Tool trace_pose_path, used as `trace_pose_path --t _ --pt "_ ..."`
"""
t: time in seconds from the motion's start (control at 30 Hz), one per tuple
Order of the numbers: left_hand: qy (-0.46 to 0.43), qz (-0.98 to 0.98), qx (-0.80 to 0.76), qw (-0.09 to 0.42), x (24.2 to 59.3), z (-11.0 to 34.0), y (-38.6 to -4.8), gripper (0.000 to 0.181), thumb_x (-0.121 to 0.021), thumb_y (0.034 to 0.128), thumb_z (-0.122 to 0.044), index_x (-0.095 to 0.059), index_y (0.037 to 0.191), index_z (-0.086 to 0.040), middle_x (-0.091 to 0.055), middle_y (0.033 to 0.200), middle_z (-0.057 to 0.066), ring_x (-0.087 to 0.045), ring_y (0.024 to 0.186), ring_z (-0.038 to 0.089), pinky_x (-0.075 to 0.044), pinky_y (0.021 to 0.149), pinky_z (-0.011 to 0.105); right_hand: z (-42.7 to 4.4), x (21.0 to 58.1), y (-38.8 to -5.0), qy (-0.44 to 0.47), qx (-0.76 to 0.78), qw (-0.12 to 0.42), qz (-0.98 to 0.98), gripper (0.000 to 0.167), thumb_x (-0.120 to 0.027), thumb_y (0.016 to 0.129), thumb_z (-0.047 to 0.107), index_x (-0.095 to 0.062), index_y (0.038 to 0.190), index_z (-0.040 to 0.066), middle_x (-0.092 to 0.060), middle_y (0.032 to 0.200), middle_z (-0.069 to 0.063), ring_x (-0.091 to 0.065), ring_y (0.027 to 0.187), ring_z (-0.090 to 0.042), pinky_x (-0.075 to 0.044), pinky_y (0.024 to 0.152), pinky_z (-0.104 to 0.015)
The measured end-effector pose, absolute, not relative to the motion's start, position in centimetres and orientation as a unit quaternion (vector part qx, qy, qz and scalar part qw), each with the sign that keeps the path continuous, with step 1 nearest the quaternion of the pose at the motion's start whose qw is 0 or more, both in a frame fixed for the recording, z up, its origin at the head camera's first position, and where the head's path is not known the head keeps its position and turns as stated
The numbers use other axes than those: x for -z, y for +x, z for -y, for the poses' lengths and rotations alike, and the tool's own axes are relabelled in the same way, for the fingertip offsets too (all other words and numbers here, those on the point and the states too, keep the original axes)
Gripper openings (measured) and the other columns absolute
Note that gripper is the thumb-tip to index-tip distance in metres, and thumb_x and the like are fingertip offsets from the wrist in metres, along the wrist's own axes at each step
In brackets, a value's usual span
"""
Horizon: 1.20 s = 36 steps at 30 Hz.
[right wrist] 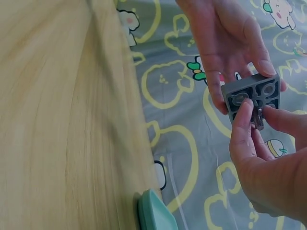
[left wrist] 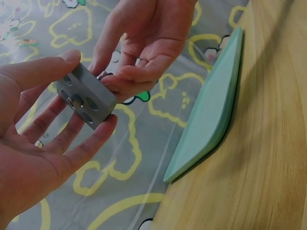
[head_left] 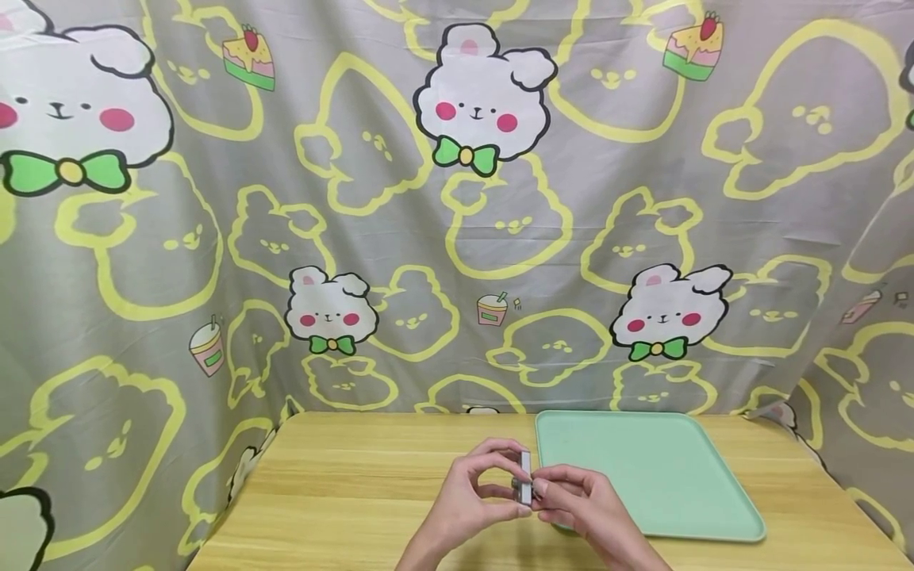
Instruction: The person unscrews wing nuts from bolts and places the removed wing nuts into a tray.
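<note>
My left hand (head_left: 467,490) holds a small grey square block (left wrist: 88,96) by its edges, thumb on one side and fingers on the opposite side. In the left wrist view the block's face shows several round holes and a bolt head (left wrist: 76,101) in the middle. The right wrist view shows the ribbed back face, with a threaded bolt (right wrist: 259,120) sticking out of it. My right hand (head_left: 589,503) has its thumb and a finger on either side of that bolt, close against the block. The fingertips partly hide where the bolt enters the block.
A light green tray (head_left: 657,476) lies on the wooden table (head_left: 343,484), to the right of and partly behind my right hand. A grey curtain (head_left: 400,238) with yellow outlines and white cartoon animals hangs behind the table and at both sides.
</note>
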<state>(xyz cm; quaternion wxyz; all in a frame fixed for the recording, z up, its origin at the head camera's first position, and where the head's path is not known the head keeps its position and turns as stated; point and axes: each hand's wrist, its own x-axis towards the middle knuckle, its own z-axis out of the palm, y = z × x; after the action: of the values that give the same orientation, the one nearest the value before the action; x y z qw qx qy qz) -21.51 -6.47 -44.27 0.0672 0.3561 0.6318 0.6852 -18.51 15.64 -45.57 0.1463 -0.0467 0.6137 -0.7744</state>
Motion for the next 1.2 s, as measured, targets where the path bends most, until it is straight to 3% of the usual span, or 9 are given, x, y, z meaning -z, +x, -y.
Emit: trace_pose_path --t 0.27,0.43,0.6,0.77,1.0,1.07,1.2 --pt "0.35 -0.638 -0.682 0.076 44.4 6.4 -21.5 0.028 -0.084 0.0811 0.004 -0.073 0.107 0.001 -0.053 0.139 0.023 -0.052 0.127 0.033 -0.064 0.086 0.045 -15.5 45.5 -18.5 -0.037 0.764 0.123 -0.632 0.034 -0.071 0.099 0.02 -0.067 0.122 -0.004 -0.075 0.104 -0.01 -0.072 0.095 -0.02 -0.064 0.086 -0.034" --pt "0.343 -0.635 -0.688 0.081 44.3 6.4 -21.5 0.029 -0.083 0.0809 0.005 -0.073 0.108 0.002 -0.052 0.14 0.024 -0.052 0.128 0.033 -0.064 0.087 0.044 -15.2 45.4 -18.3 -0.054 0.737 0.066 -0.67 0.031 -0.073 0.097 0.016 -0.068 0.118 -0.006 -0.074 0.101 -0.011 -0.074 0.091 -0.023 -0.066 0.08 -0.037" --pt "0.343 -0.614 -0.706 0.081 44.4 6.5 -21.6 0.03 -0.082 0.0806 0.009 -0.071 0.108 0.005 -0.053 0.138 0.024 -0.053 0.127 0.032 -0.064 0.088 0.045 -14.4 45.5 -18.0 -0.103 0.693 -0.04 -0.712 0.023 -0.076 0.093 0.007 -0.068 0.109 -0.007 -0.073 0.098 -0.014 -0.074 0.084 -0.02 -0.066 0.07 -0.039" --pt "0.351 -0.589 -0.724 0.075 44.5 6.7 -21.8 0.032 -0.081 0.0804 0.01 -0.068 0.11 0.01 -0.052 0.137 0.027 -0.054 0.127 0.031 -0.062 0.09 0.05 -13.7 45.8 -17.6 -0.161 0.623 -0.162 -0.748 0.015 -0.079 0.09 0.005 -0.071 0.101 0.007 -0.074 0.096 -0.006 -0.072 0.086 -0.014 -0.066 0.067 -0.032" --pt "0.335 -0.582 -0.736 0.085 44.3 6.9 -21.8 0.034 -0.083 0.0807 0.006 -0.068 0.111 0.01 -0.052 0.138 0.027 -0.054 0.129 0.032 -0.061 0.093 0.053 -13.5 46.8 -18.3 -0.313 0.479 -0.351 -0.741 0.038 -0.082 0.077 -0.014 -0.07 0.101 0.013 -0.071 0.099 -0.002 -0.068 0.088 -0.015 -0.059 0.066 -0.019" --pt "0.333 -0.579 -0.739 0.088 44.3 7.0 -21.8 0.035 -0.082 0.0811 0.006 -0.067 0.112 0.012 -0.049 0.139 0.031 -0.054 0.129 0.034 -0.06 0.093 0.054 -13.5 47.0 -18.6 -0.341 0.44 -0.394 -0.731 0.032 -0.082 0.081 -0.007 -0.07 0.101 0.015 -0.07 0.1 -0.003 -0.067 0.088 -0.014 -0.057 0.069 -0.015" --pt "0.324 -0.573 -0.747 0.097 44.1 7.1 -21.8 0.035 -0.083 0.0812 0.006 -0.066 0.112 0.013 -0.048 0.14 0.033 -0.052 0.13 0.033 -0.06 0.094 0.052 -13.5 47.0 -18.9 -0.38 0.391 -0.445 -0.71 0.002 -0.071 0.099 0.015 -0.071 0.099 0.013 -0.068 0.102 -0.006 -0.067 0.086 -0.017 -0.057 0.077 -0.012"
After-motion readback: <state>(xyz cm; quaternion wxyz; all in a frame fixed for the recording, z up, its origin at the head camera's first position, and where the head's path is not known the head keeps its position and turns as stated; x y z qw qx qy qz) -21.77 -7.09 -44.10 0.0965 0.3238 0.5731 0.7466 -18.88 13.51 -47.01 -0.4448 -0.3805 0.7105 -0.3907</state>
